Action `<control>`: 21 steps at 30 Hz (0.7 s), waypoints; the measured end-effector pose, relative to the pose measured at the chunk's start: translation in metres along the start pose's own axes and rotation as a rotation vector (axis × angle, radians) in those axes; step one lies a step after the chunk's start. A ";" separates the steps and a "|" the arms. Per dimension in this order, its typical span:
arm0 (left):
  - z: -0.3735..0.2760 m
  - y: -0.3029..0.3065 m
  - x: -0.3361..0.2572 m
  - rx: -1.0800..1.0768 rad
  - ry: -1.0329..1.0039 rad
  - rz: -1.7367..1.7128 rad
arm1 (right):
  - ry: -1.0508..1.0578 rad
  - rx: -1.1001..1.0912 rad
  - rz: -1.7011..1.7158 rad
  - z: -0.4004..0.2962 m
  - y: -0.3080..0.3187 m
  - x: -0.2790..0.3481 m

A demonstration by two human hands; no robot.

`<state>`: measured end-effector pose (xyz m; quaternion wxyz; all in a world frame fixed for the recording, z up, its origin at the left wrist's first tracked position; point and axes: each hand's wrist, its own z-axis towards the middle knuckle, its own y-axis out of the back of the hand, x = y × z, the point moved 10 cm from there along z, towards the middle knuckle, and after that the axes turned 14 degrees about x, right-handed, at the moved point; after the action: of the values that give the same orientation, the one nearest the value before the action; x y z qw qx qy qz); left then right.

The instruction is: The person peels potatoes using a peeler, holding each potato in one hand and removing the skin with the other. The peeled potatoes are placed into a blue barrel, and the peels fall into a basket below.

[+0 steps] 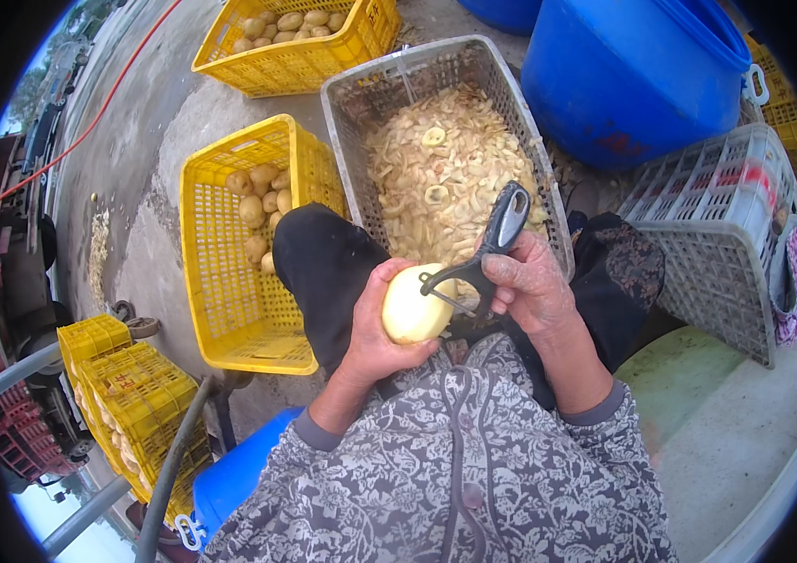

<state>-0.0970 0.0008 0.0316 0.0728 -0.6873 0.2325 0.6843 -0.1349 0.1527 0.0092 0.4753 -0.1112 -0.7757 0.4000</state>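
Note:
My left hand [379, 331] is closed around a peeled potato [416, 304], its pale surface facing up. In my right hand [536, 285] is a black and grey Y-shaped peeler [486, 243], gripped at the handle, with its blade over the right side of the potato; whether it touches cannot be told. Below both hands, between the knees, stands a grey plastic crate [334, 105] holding a deep heap of potato peelings [462, 162]. Two round cut slices lie on the heap. Unpeeled potatoes [252, 210] sit in a yellow crate [229, 338] to the left.
Another yellow crate [300, 60] of potatoes stands beyond. Blue plastic barrels [631, 77] are at the upper right, beside a tilted grey crate [715, 232]. Filled yellow crates [152, 387] and a metal bar [177, 457] are at the lower left. A red hose [99, 116] crosses the concrete.

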 end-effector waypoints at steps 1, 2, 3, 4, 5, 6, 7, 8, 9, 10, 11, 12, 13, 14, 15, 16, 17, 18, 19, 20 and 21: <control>0.001 0.000 -0.003 0.005 -0.006 0.052 | -0.042 0.048 -0.101 0.002 -0.003 -0.006; 0.001 0.000 -0.005 0.011 -0.012 0.104 | -0.009 0.053 0.000 0.007 0.007 -0.007; -0.002 0.000 -0.008 0.007 -0.038 0.085 | 0.025 -0.040 -0.036 0.010 0.030 -0.005; -0.004 0.002 -0.011 0.005 -0.067 0.065 | 0.063 -0.134 -0.074 0.013 0.053 -0.001; -0.005 0.003 -0.013 0.003 -0.096 0.046 | 0.100 -0.229 -0.111 0.011 0.073 0.004; -0.005 0.003 -0.018 -0.009 -0.144 0.073 | 0.132 -0.212 -0.029 0.011 0.074 0.007; -0.006 0.001 -0.017 0.015 -0.153 0.111 | 0.103 -0.168 0.034 0.011 0.069 0.002; -0.007 0.000 -0.013 0.039 -0.162 0.150 | 0.074 -0.124 0.098 0.009 0.061 -0.003; -0.007 -0.002 -0.012 0.068 -0.172 0.189 | 0.049 -0.081 0.163 0.006 0.049 -0.005; -0.007 -0.003 -0.014 0.071 -0.171 0.202 | 0.025 -0.067 0.143 0.003 0.031 -0.005; -0.006 -0.004 -0.018 0.075 -0.170 0.214 | 0.002 0.015 0.169 0.002 0.010 -0.007; -0.006 -0.005 -0.021 0.080 -0.174 0.228 | -0.028 0.031 0.135 0.003 0.012 -0.012; -0.006 -0.005 -0.015 0.084 -0.142 0.132 | -0.061 0.050 0.103 0.006 0.016 -0.020; -0.008 -0.005 -0.008 0.088 -0.110 0.035 | 0.002 -0.100 -0.089 0.009 0.045 -0.014; -0.009 -0.004 -0.002 0.086 -0.076 -0.058 | 0.062 -0.243 -0.280 0.009 0.062 0.002; -0.009 -0.002 -0.004 0.068 -0.077 -0.049 | 0.144 -0.242 -0.065 0.007 0.068 0.008; -0.008 0.000 -0.007 0.050 -0.078 -0.041 | 0.165 -0.216 -0.062 0.005 0.068 0.014; -0.009 0.000 -0.007 0.033 -0.076 -0.038 | 0.148 -0.182 0.025 0.004 0.059 0.012; -0.008 -0.001 -0.005 0.041 -0.068 -0.023 | 0.138 -0.145 0.112 0.004 0.046 0.009; -0.008 -0.002 -0.003 0.049 -0.060 -0.007 | 0.087 -0.073 0.149 0.003 0.029 -0.001; -0.008 -0.004 -0.002 0.056 -0.051 0.007 | 0.034 -0.002 0.186 0.003 0.014 -0.010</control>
<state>-0.0883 0.0011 0.0328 0.0954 -0.6664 0.2519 0.6953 -0.1349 0.1546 -0.0078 0.4491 -0.1898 -0.7543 0.4398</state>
